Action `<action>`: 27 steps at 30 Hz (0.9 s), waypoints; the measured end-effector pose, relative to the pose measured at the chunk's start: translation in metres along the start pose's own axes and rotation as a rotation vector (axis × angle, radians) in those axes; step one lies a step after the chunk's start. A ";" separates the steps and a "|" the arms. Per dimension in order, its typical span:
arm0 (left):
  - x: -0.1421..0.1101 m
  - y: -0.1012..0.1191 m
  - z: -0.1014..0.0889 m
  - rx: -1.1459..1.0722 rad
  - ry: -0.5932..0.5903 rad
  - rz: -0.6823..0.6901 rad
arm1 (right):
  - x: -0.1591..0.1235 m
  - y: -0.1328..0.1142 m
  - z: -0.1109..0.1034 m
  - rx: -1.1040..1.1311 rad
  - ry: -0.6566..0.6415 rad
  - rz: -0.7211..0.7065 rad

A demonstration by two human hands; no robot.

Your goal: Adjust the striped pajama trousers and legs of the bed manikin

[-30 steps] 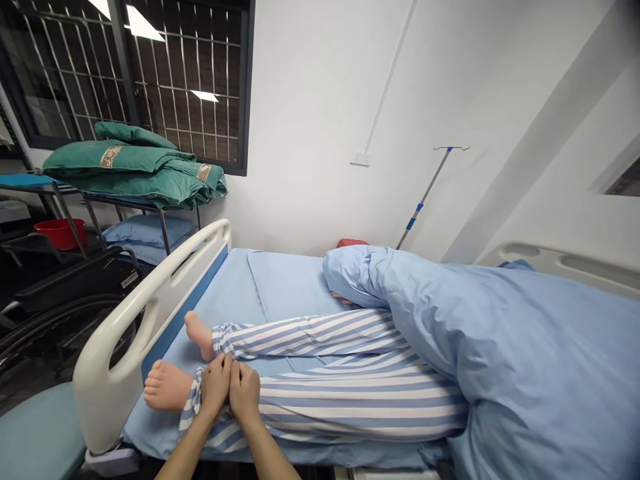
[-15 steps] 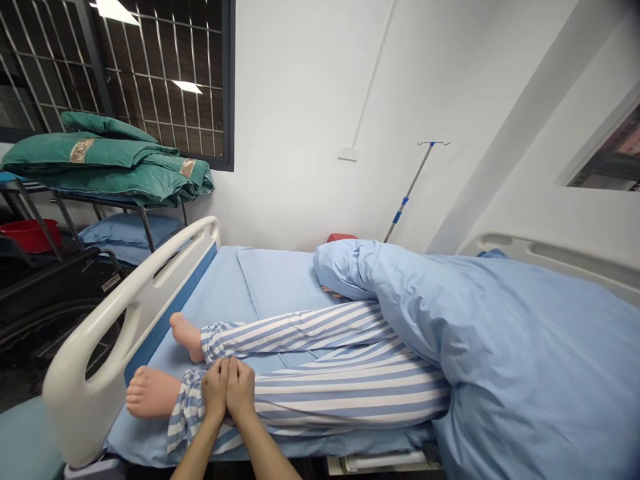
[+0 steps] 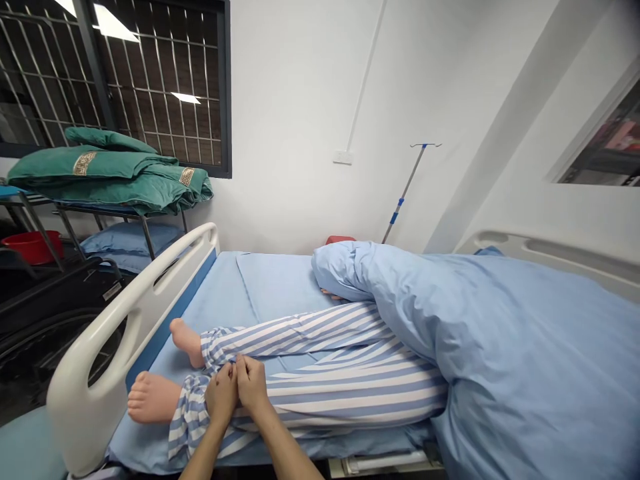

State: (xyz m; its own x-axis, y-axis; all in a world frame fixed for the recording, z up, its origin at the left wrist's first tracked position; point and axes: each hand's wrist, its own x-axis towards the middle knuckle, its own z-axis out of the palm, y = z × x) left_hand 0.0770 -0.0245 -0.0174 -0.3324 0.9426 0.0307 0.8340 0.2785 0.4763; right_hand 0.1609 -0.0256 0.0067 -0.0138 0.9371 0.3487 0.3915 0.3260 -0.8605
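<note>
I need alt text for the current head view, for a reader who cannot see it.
The left hand and right hand, curled, are side by side over the near leg of striped trousers on a barefoot, manikin-like figure lying on a hospital bed. A blue quilt bunches over the thighs; beyond are an IV pole and green bedding beside a barred window.

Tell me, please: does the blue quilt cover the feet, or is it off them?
Off them: the blue quilt ends in a bunched edge, leaving both feet and the lower striped trouser legs outside it.
</note>
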 end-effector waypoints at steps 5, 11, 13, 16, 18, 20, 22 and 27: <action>0.002 -0.003 0.004 0.016 0.002 0.018 | -0.005 0.015 0.007 -0.156 0.001 0.044; 0.004 0.003 0.000 -0.139 0.001 0.020 | -0.002 0.019 0.009 -0.050 0.046 0.090; 0.007 0.011 -0.005 -0.278 0.016 0.056 | 0.001 0.020 0.008 0.069 0.078 0.127; 0.010 0.033 -0.010 -0.400 0.047 0.085 | 0.005 0.023 0.004 0.298 0.071 0.198; 0.010 0.049 -0.011 -0.456 0.075 0.080 | 0.009 0.025 0.000 0.399 0.058 0.250; 0.007 0.063 -0.008 -0.523 0.100 0.078 | 0.011 0.026 -0.004 0.446 0.068 0.293; 0.003 0.069 -0.002 -0.596 0.126 0.067 | 0.012 0.028 -0.006 0.450 0.075 0.313; -0.005 0.052 0.015 -0.628 0.149 -0.008 | 0.010 0.029 -0.003 0.379 0.170 0.347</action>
State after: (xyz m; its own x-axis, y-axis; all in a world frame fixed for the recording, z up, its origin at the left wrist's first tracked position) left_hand 0.1286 -0.0115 -0.0064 -0.4332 0.8925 0.1254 0.4300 0.0824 0.8991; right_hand 0.1746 -0.0069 -0.0141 0.2183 0.9747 0.0487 -0.0130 0.0528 -0.9985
